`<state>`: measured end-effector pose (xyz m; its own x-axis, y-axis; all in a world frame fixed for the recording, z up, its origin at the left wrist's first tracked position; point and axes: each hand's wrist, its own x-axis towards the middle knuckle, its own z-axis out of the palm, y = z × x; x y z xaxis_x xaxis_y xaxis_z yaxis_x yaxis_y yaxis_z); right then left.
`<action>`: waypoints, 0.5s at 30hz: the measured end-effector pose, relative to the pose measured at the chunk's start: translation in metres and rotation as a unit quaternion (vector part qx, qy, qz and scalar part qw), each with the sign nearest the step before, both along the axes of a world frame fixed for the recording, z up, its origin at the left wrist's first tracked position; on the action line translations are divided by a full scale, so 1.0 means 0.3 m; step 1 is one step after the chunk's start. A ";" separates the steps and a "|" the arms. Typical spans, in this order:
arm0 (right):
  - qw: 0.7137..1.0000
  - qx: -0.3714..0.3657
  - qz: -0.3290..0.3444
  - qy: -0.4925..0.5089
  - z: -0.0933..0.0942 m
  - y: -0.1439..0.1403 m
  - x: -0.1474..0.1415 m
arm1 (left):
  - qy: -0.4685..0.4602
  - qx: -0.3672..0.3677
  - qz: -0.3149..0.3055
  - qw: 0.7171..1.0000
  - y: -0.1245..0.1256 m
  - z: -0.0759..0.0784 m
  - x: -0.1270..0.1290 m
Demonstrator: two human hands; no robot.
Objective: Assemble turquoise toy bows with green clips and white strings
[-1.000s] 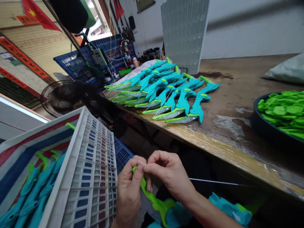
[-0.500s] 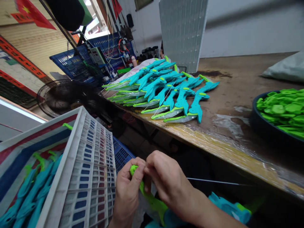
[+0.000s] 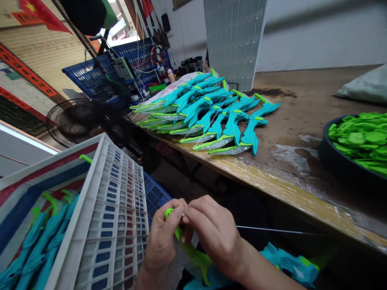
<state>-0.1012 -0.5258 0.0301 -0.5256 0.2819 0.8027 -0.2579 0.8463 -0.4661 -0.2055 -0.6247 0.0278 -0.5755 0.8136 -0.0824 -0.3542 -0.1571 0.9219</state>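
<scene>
My left hand (image 3: 165, 237) is closed around the tip of a green-and-teal plastic piece (image 3: 196, 259) that looks like a toy bow. Its teal body is partly hidden behind my right wrist. Close against the tip, my right hand (image 3: 211, 231) pinches a thin white string (image 3: 272, 230), which stretches off to the right from behind the hand. A small pale bit shows between the fingertips of both hands. Another teal piece (image 3: 290, 264) lies low at the right, beyond my forearm.
Rows of similar teal-and-green pieces (image 3: 217, 108) lie on the wooden table (image 3: 302, 189). A dark bowl (image 3: 325, 147) of green plastic parts stands right. Left is a white crate (image 3: 116, 201) with teal pieces inside, and a black fan (image 3: 75, 121) behind it.
My right hand has shifted slightly and its fingers have straightened a little at the tip, showing the small pale bit. My left hand keeps its grip.
</scene>
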 end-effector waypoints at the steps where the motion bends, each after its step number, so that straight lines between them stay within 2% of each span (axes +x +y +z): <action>1: 1.000 0.025 -0.004 -0.006 0.001 -0.002 0.004 | -0.004 0.001 0.004 1.000 0.002 0.003 0.002; 7: 0.992 0.120 -0.037 -0.029 -0.004 0.003 0.011 | -0.004 -0.009 0.017 1.000 0.003 -0.007 0.006; 12: 0.971 0.220 -0.073 -0.053 0.001 0.025 -0.002 | 0.001 -0.015 0.034 0.999 -0.003 -0.014 0.010; 15: 0.964 0.241 -0.086 -0.077 0.006 0.031 -0.005 | 0.003 -0.009 0.029 1.000 -0.001 -0.007 0.015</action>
<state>-0.1026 -0.5164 0.0320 -0.6273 -0.0109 0.7787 -0.0545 0.9981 -0.0300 -0.2010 -0.6249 0.0259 -0.6220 0.7774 -0.0933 -0.3391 -0.1601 0.9270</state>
